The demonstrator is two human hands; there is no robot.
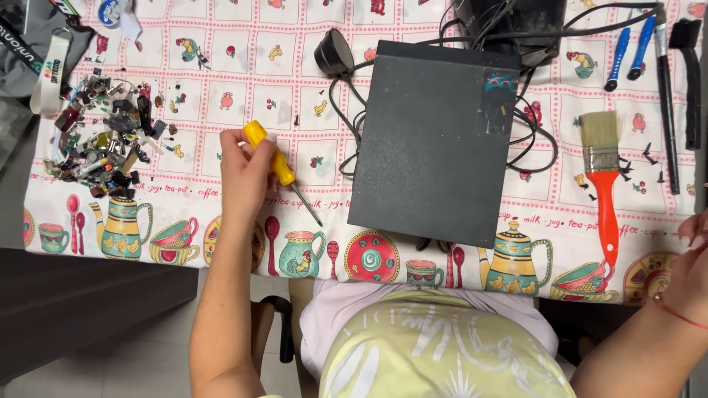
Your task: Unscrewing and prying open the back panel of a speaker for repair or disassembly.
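My left hand (245, 175) grips a yellow-handled screwdriver (274, 161) over the patterned tablecloth (221, 96), its metal tip pointing down and right toward a flat black case (435, 140). The case lies lid-up in the middle of the table, apart from the screwdriver. My right hand (692, 265) is at the right edge of view, near the table's front edge, fingers loosely curled with nothing seen in them. It is closest to the red-handled paintbrush (605, 177).
A heap of small electronic parts and screws (107, 140) lies at the left. Black cables (354, 110) and a plug (333, 51) run behind the case. Blue-handled tools (627, 48), a black brush (667, 96) and loose screws (641, 158) sit at the right.
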